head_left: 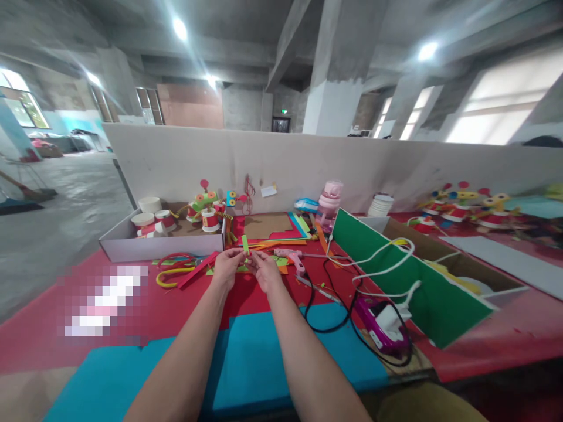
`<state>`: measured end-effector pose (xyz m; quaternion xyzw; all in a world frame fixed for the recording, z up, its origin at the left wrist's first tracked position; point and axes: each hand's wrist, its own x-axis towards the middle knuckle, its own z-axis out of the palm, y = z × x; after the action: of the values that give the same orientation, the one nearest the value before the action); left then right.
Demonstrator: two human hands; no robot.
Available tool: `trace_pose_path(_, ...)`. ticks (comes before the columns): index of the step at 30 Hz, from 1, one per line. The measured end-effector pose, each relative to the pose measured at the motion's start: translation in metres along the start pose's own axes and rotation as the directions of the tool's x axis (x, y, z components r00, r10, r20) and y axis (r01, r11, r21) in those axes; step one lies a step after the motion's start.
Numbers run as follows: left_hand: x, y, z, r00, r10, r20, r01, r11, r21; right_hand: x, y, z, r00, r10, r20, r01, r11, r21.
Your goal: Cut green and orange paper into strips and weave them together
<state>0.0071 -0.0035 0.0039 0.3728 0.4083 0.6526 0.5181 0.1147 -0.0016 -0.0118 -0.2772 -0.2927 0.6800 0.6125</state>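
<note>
Both hands meet over the middle of the red-covered table, fingertips almost touching. Between them a small green paper strip [245,241] stands upright. My left hand [229,264] pinches its lower end, and the fingers of my right hand [264,266] are closed at the same spot. A small red bit shows at the fingertips, too small to name. More green paper scraps [279,261] lie just behind and beside the hands. Close to my right hand rests a pink hot glue gun [291,256]. Left of my left hand are yellow-handled scissors [169,278] and a red paper strip [197,271].
A white box [162,249] with paper cups and a robot-like cup figure [210,217] stands left. Coloured sheets [268,225] lie behind. On the right are a green-sided box [396,275], a purple power strip [382,328] and looping cables. Blue cloth [264,351] covers the front edge.
</note>
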Motion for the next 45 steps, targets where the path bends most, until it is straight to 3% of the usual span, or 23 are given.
trace_pose_path(9, 0.000, 0.000, -0.001, 1.000, 0.013, 0.013, -0.014, 0.996, 0.085, 0.003, 0.002, -0.001, 0.999, -0.040, -0.021, 0.037, 0.995, -0.098)
trace_pose_path(14, -0.002, 0.001, -0.002, 0.998, -0.007, 0.055, 0.005, 0.999, 0.039, 0.008, 0.005, -0.001, 0.981, -0.176, -0.080, 0.149, 0.952, -0.269)
trace_pose_path(19, -0.004, 0.002, 0.001, 0.992, -0.027, 0.126, 0.034, 0.998, -0.050, 0.010, 0.008, -0.001, 0.949, -0.294, -0.117, 0.248, 0.920, -0.304)
trace_pose_path(22, -0.003, 0.000, 0.002, 0.996, 0.009, 0.091, -0.008, 1.000, -0.010, 0.009, 0.010, 0.001, 0.940, -0.324, -0.108, 0.273, 0.903, -0.331)
trace_pose_path(28, 0.002, -0.004, -0.003, 0.999, 0.039, 0.015, -0.039, 0.999, 0.009, 0.004, 0.005, 0.004, 0.987, -0.152, -0.060, 0.136, 0.967, -0.214)
trace_pose_path(32, 0.001, -0.003, -0.004, 0.998, 0.048, 0.029, -0.050, 0.998, 0.049, 0.003, -0.001, 0.002, 0.989, -0.137, -0.053, 0.120, 0.962, -0.247)
trace_pose_path(38, 0.000, 0.002, -0.004, 0.997, -0.082, 0.010, 0.083, 0.989, -0.119, 0.004, 0.001, 0.001, 0.991, -0.095, -0.092, 0.088, 0.993, -0.080)
trace_pose_path(45, -0.004, 0.005, 0.000, 0.988, -0.067, 0.138, 0.077, 0.995, -0.065, 0.003, 0.000, 0.001, 0.982, -0.065, -0.177, 0.073, 0.997, 0.036)
